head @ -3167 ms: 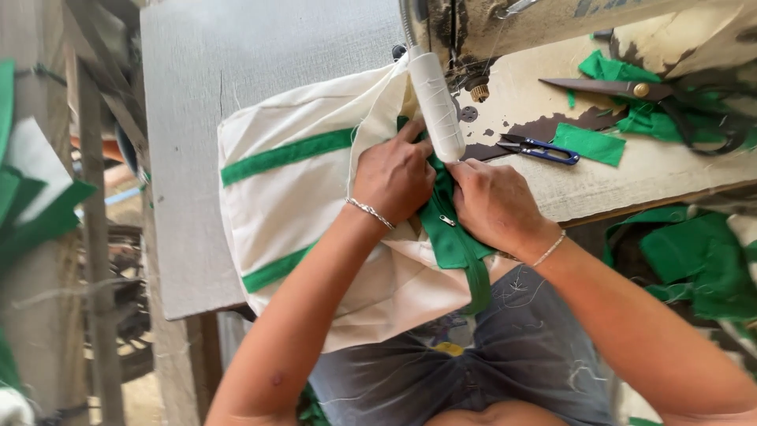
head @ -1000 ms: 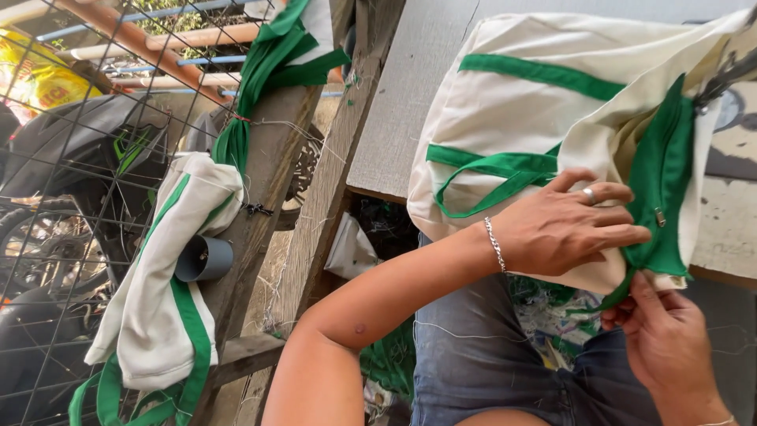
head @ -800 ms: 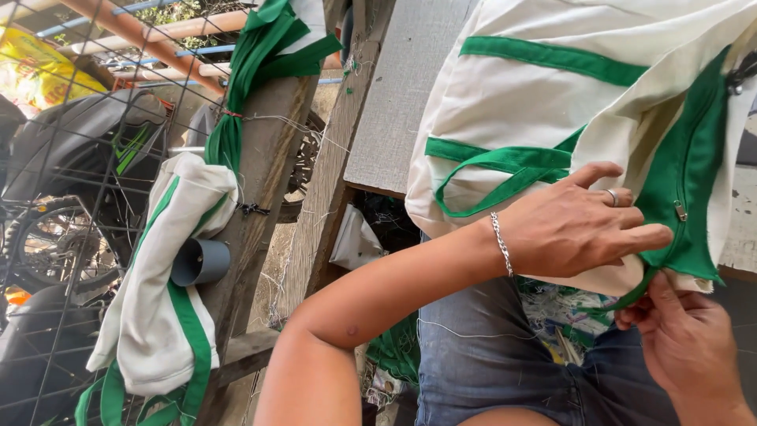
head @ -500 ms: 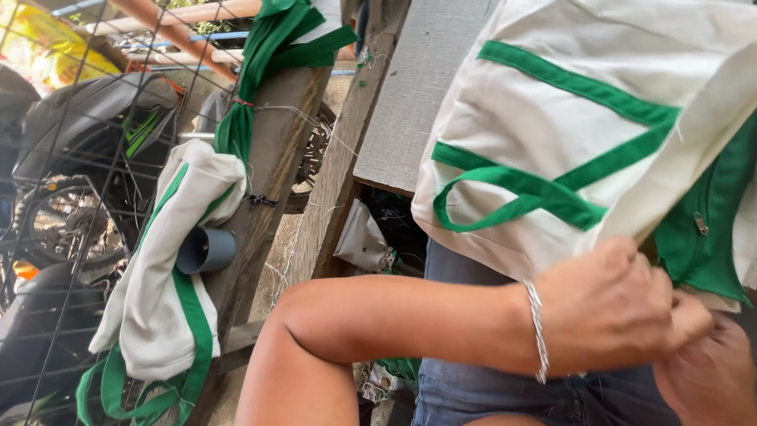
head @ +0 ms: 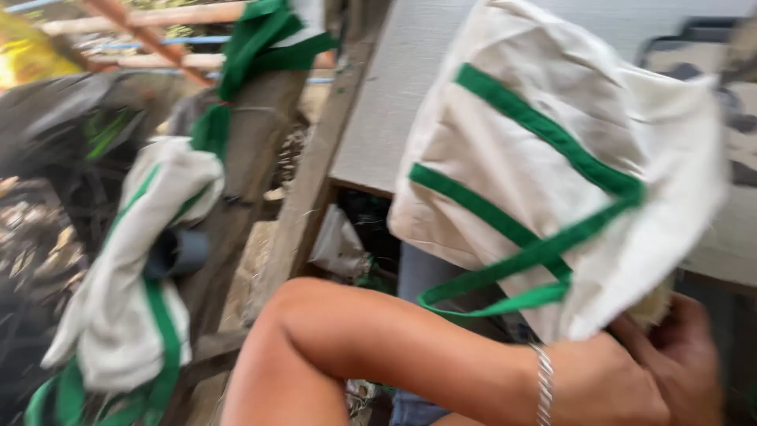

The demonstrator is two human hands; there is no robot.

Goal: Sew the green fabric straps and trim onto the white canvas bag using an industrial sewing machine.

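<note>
Grey table (head: 410,102): one cream bag (head: 583,181), two hands, left hand (head: 607,386), right hand (head: 694,355), apparently gripping

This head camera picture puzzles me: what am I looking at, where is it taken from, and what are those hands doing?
No machine here: a person works with two bare hands, and the camera sits on that person's head, looking down, so the arms enter from the bottom. The picture is blurred by movement.

The left hand, with a bracelet on its wrist, and the right hand meet at the lower edge of a cream cloth bag trimmed with green straps. Both hands seem to grip its bottom corner, though the blur hides the fingers.

The bag lies partly over a grey table top. To the left, more cream and green bags hang over a wooden post.
</note>
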